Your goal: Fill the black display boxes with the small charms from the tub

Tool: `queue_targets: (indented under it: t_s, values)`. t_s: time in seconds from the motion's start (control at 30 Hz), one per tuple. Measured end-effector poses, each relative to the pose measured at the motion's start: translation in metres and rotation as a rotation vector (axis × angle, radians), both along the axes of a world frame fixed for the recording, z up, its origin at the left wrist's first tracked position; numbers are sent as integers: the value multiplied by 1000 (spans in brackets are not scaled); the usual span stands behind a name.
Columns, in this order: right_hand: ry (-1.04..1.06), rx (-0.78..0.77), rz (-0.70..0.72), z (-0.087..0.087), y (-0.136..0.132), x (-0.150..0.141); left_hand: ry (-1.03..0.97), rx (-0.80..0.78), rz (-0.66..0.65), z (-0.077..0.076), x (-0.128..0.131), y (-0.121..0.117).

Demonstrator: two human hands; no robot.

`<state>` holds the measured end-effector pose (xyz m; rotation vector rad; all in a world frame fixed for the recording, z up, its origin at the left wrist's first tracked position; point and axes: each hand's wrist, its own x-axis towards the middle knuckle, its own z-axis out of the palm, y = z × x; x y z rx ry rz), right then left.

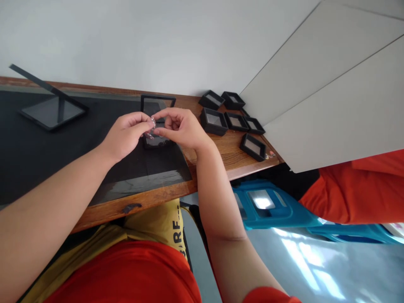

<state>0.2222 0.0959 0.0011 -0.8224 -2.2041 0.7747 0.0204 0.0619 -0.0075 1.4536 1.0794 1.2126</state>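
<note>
My left hand (124, 134) pinches a small shiny, silvery piece (153, 123) between thumb and fingertips. It is too small to name, though it looks like jewellery. My right hand (184, 128) meets it from the other side, thumb and index finger curved around the same piece and their tips at it. Beneath both hands is an open black display frame (158, 97) with a clear film; its far half is raised and the hands partly hide its near half. A reddish glint shows just under my left fingertips.
At the left, another black display frame (52, 113) stands open on the dark mat (104, 109). Several black boxes with clear windows (214, 120) lie on the wooden tabletop (232, 153) at right, beside a pale panel (331, 84). Beyond the edge are a blue plastic stool (268, 206) and another person's orange clothing (353, 189).
</note>
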Motion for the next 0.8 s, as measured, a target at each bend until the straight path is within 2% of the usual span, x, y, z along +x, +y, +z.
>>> queue_targets:
  t_s: [0.17,0.33,0.53,0.7,0.8]
  values:
    - [18,-11,-53,5,-3,0,20,-24,35,2,2,-1]
    - [-46,-19,-118,9,-3,1,134,-16,60,0,0,0]
    - [-190,-73,-288,12,0,5,486,69,154,-7,-7,3]
    - [-215,-81,-410,14,2,13,790,222,108,-18,-9,2]
    - [-222,-108,-419,14,1,13,932,226,83,-20,-6,1]
